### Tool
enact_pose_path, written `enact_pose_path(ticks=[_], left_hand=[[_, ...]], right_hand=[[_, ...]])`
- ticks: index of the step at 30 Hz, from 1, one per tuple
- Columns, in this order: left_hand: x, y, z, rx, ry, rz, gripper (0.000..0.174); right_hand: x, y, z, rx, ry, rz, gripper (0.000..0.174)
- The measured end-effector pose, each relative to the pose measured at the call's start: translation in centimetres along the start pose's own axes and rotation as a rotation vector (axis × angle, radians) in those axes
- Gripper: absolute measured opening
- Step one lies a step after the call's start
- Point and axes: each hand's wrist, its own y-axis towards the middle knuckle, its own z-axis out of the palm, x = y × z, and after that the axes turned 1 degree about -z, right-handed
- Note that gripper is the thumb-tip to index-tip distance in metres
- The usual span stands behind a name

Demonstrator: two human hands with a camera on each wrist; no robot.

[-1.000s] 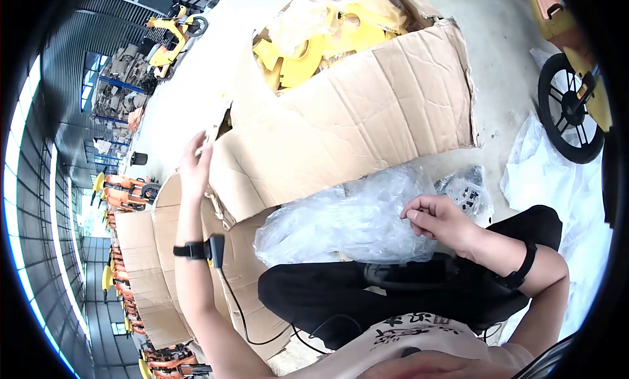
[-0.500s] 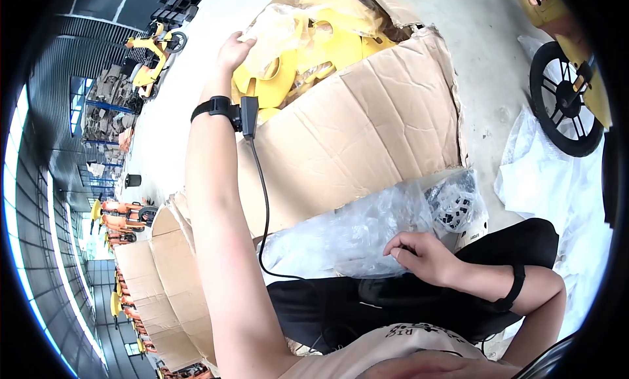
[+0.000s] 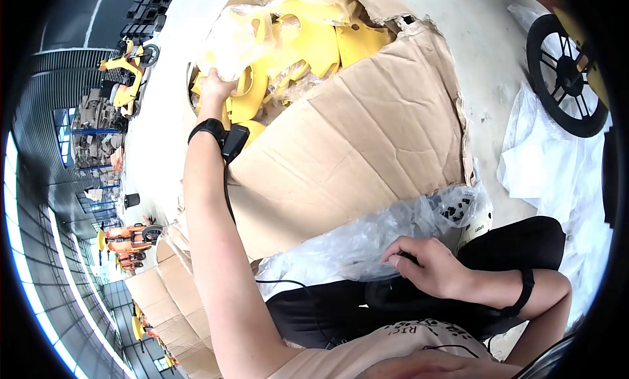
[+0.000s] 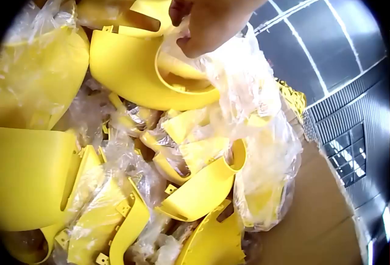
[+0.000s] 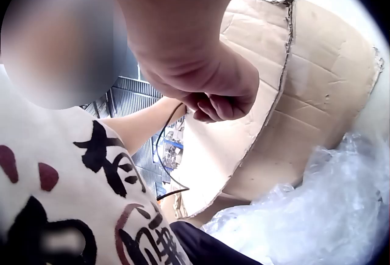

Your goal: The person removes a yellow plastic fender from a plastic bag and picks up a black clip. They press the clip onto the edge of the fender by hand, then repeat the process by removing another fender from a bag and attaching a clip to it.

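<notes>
Where the left grip (image 4: 225, 6) meets clear wrapping (image 4: 234, 79) beside yellow parts (image 4: 125, 70), I cannot tell whether it pinches; the right grip (image 3: 427, 264) hangs loosely curled.

In 1 carton (image 3: 354, 143), yellow parts (image 3: 320, 48) lie jumbled; the left hand (image 3: 216, 89) touches a clear bag (image 3: 234, 41) there. The right hand (image 3: 426, 264), loosely curled, is near clear film (image 3: 327, 245).

Panels (image 3: 318, 48) lie in the box (image 3: 354, 143), sheeting (image 3: 347, 245) before it.
</notes>
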Motion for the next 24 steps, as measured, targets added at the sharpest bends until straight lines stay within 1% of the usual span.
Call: enact_pose_path(ticks=[1,3,4,5,7,8,9,11,12,14,15,17,18,19,21,23,24], left_hand=[[0.3,-0.1,-0.6,-0.004,0.003,0.002,0.074],[1.6,-0.2,-2.0,0.055,-0.042,0.093,0.067],[2.2,-0.6,-2.3,-0.016,-0.091,0.141,0.055],[2.9,-0.7,-2.6,-0.026,-0.088,0.143,0.055],[4.6,-0.6,-3.2,0.244,-0.487,0.249,0.042],[3.0,-3.5,-5.2,0.275,-0.68,0.214,0.025],[2.7,-4.2,-5.8,0.255,-0.696,0.219,0.02],[2.3,-5.5,-8.1,0.225,-0.822,0.288,0.034],[2.0,-6.0,-9.5,0.217,-0.815,0.292,0.034],[1.4,-6.8,-11.9,0.259,-1.237,0.272,0.039],[1.5,-6.9,-13.5,0.297,-1.335,0.275,0.035],[1.0,-9.0,-16.7,0.147,-1.469,0.282,0.03],[1.5,-9.9,-18.7,0.098,-1.5,0.284,0.024],[1.7,-10.7,-20.4,0.001,-1.567,0.257,0.019],[1.9,-13.7,-24.2,0.055,-1.706,0.219,0.017],[1.8,-17.9,-27.3,0.03,-1.742,0.264,0.018],[2.8,-19.1,-28.2,0.013,-1.748,0.41,0.019]], right_hand=[[0.0,0.0,0.1,-0.017,-0.013,-0.027,0.012],[0.1,-0.1,0.3,-0.033,-0.023,-0.065,0.012],[0.1,-0.2,0.4,-0.04,-0.035,-0.078,0.012],[0.1,-0.3,0.4,-0.049,-0.045,-0.093,0.011],[0.0,-0.6,0.4,-0.038,-0.082,-0.084,0.011],[-0.7,-0.6,0.5,-0.05,-0.11,-0.146,0.011],[-1.0,-0.7,0.7,-0.065,-0.136,-0.208,0.012],[-0.6,-0.9,0.7,-0.069,-0.144,-0.209,0.011],[-0.5,-1.1,0.7,-0.07,-0.159,-0.199,0.01],[-0.9,-1.1,0.8,-0.094,-0.167,-0.233,0.01],[-1.1,-1.2,0.9,-0.118,-0.175,-0.257,0.01],[-1.0,-1.4,0.7,-0.12,-0.195,-0.251,0.01],[-0.9,-1.6,0.7,-0.118,-0.219,-0.237,0.009],[-1.0,-1.6,0.6,-0.121,-0.215,-0.25,0.009],[-1.2,-1.7,0.7,-0.162,-0.271,-0.283,0.009],[-0.8,-2.0,0.7,-0.162,-0.265,-0.291,0.01],[-0.6,-2.1,0.7,-0.146,-0.266,-0.265,0.01]])
